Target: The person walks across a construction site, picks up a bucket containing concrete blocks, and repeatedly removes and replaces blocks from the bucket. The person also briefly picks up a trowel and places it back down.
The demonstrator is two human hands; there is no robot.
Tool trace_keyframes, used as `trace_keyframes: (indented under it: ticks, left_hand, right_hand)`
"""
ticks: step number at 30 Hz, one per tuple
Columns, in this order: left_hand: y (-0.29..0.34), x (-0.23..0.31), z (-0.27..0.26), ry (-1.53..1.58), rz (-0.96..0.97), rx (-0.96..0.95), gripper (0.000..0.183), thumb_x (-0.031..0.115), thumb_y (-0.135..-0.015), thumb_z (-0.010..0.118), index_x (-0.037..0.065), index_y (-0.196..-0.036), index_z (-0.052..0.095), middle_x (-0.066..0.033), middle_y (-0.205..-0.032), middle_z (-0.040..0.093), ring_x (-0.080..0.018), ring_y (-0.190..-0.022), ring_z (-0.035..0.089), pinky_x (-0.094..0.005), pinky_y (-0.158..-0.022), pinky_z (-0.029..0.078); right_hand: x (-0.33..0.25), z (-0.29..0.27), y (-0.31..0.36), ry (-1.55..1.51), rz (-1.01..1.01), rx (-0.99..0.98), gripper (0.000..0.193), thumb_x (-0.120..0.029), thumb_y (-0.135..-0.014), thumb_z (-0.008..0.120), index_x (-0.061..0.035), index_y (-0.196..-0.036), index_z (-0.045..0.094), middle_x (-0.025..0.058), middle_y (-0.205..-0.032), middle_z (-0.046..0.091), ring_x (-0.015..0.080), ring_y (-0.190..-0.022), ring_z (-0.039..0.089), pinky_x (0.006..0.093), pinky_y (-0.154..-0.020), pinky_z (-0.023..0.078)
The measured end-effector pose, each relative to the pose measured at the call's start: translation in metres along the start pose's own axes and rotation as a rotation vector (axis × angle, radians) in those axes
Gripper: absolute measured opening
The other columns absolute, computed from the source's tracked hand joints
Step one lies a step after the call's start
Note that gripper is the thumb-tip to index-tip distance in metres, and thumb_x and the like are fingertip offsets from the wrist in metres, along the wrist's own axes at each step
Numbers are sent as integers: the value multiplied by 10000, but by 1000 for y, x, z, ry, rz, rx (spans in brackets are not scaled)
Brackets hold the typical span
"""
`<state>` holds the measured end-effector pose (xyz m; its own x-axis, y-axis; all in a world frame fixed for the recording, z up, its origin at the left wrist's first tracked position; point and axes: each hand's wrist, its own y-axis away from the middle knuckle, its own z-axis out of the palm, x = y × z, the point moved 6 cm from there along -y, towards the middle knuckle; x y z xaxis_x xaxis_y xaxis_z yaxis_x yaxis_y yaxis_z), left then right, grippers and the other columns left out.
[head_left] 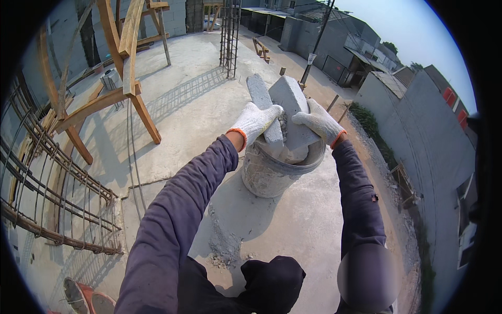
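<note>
A cement-smeared bucket (pixel 267 175) stands on the concrete slab, with grey pieces of lightweight concrete block standing up out of it. My left hand (pixel 254 123), in a white knitted glove with an orange cuff, is closed on the narrower block piece (pixel 259 90) at the left. Gloved the same way, my right hand (pixel 321 123) grips the wider block piece (pixel 289 98) from its right side. Both pieces lean at a tilt above the rim. Smaller rubble (pixel 294 155) shows between them inside the bucket; how deep it goes is hidden.
Grey debris (pixel 224 246) lies on the slab near my knees. At left are a wooden trestle (pixel 141 112) and a rebar cage (pixel 57 209). Upright column bars (pixel 230 39) rise at the back. Beyond the slab's right edge runs a lower dirt lane (pixel 387 193). Buckets (pixel 86 298) sit at lower left.
</note>
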<state>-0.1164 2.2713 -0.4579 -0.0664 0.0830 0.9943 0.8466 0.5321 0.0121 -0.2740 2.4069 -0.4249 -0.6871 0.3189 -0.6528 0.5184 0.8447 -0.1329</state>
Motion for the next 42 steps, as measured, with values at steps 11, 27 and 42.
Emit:
trace_keyframes:
  ticks: [11,27,42]
  left_hand:
    - [72,-98,-102,197,-2,138,784,490,-962,750,-87,-1428,497,-210,-1243,653,-287,-1045,732,-472,-828,646]
    - [418,-446,-99,-37,-712,323,519,195,-929,771,-13,-1356,561,-162,-1220,714,-251,-1125,691,-389,-957,556]
    - [284,-424,-88,-430,-657,43,662,490,-854,772,-14,-1220,547,-283,-1097,722,-455,-1057,716,-506,-894,577]
  right_hand:
    - [44,22,90,460,-83,437,710,-295,-846,806,-93,-1435,466,243,-1244,686,411,-1085,729,484,-895,599]
    - [85,381,363,264,-206,-1302,496,-178,-728,778,-101,-1189,613,166,-1061,699,406,-1018,696,508,-888,570]
    - [86,446,189,290,-463,-1111,523,-115,-720,818,-144,-1204,621,139,-1060,706,388,-1021,709,487,-856,577]
